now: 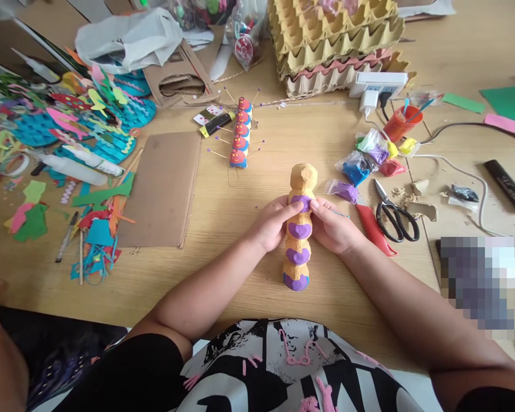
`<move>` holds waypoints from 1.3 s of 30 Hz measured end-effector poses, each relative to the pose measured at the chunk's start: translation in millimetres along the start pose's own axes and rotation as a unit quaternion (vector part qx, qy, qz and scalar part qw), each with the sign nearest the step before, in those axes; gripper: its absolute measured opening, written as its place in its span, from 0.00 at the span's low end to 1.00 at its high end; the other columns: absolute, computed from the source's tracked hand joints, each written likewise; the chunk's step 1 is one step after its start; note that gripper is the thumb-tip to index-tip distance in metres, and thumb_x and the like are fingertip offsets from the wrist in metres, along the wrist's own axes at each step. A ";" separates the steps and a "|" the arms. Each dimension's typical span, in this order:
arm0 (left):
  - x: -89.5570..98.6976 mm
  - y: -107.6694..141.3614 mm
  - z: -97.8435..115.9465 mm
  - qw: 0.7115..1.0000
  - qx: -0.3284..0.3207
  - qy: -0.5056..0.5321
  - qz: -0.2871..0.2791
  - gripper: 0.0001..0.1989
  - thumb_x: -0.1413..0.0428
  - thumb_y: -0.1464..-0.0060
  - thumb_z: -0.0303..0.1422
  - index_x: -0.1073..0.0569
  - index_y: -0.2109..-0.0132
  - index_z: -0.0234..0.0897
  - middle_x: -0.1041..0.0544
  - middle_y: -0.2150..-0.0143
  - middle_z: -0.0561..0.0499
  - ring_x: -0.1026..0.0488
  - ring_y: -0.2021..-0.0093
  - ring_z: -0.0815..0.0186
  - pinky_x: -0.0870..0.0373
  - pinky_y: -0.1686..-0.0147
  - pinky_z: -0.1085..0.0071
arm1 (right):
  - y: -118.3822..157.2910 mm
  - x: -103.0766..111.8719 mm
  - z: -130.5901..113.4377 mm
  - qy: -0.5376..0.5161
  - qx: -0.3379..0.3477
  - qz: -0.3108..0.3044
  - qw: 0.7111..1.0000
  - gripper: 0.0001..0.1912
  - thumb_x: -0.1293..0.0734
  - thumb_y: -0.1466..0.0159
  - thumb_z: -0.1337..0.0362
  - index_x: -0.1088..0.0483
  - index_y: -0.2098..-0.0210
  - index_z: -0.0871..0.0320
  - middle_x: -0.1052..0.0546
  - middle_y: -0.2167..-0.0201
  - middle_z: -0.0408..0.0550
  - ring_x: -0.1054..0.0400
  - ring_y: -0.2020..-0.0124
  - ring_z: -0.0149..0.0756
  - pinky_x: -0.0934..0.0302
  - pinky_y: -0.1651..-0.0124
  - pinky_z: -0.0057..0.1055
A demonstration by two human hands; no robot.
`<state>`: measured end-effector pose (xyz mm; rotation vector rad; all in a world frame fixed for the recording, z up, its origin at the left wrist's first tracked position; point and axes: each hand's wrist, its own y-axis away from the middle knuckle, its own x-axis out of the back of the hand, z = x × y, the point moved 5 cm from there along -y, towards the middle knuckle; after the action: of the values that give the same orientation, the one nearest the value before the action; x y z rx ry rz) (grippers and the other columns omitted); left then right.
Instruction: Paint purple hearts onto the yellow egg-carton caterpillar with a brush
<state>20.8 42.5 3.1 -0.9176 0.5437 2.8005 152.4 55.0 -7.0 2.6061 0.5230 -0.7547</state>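
Between my two hands is an egg carton strip (299, 243), tan-yellow and bumpy, standing lengthwise away from me. Purple clay patches sit on several of its humps; the one at the far end is bare. My left hand (274, 222) grips its left side, with the thumb on the upper purple patch. From the right, my right hand (335, 224) holds it, thumb against the edge of that same patch. The fingers beneath are partly hidden. Farther off stands a finished-looking caterpillar (241, 134) in red, blue and yellow, with purple-tipped sticks poking out of its sides.
Scissors (395, 213), a red tool (373, 229) and bagged coloured clay (355, 169) lie to the right, near an orange cup (403, 123). Cardboard (163, 189), paper scraps (100, 234) and glue bottles (72, 169) are at left. Egg trays (339, 51) are stacked behind.
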 end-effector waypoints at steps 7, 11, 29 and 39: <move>9.5 -6.4 -5.1 0.999 -0.018 0.011 0.029 0.28 0.18 0.57 0.57 0.15 0.59 0.43 0.16 0.63 0.49 0.21 0.62 0.59 0.27 0.60 0.63 | -0.2 0.4 0.5 0.013 0.032 0.022 0.999 0.26 0.09 0.47 0.43 0.18 0.65 0.52 0.18 0.68 0.42 0.26 0.66 0.37 0.26 0.57 0.36; 8.1 -7.6 -4.8 1.000 -0.012 0.008 0.011 0.29 0.18 0.58 0.57 0.15 0.59 0.43 0.16 0.63 0.50 0.21 0.63 0.61 0.27 0.60 0.63 | -0.6 7.0 -2.7 0.061 0.072 0.056 0.994 0.27 0.09 0.48 0.43 0.18 0.65 0.53 0.17 0.68 0.41 0.26 0.66 0.34 0.29 0.58 0.33; 0.5 -10.3 -9.9 0.999 -0.012 0.032 -0.019 0.28 0.17 0.57 0.57 0.14 0.60 0.42 0.17 0.64 0.51 0.24 0.67 0.64 0.29 0.65 0.67 | 1.3 15.1 -15.2 0.201 0.144 0.084 0.965 0.28 0.11 0.45 0.39 0.20 0.69 0.54 0.20 0.71 0.42 0.30 0.68 0.35 0.32 0.62 0.33; -0.8 -10.1 -7.4 0.998 -0.020 0.049 -0.031 0.30 0.17 0.57 0.57 0.15 0.60 0.40 0.17 0.65 0.51 0.24 0.68 0.65 0.29 0.66 0.67 | -1.0 17.5 -7.0 0.129 0.121 0.025 0.984 0.25 0.11 0.44 0.41 0.15 0.60 0.50 0.13 0.62 0.42 0.20 0.58 0.39 0.25 0.49 0.37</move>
<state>27.9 49.0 -4.9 -1.0662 0.4651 2.7314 168.7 63.3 -11.6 2.9540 0.4599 -0.4924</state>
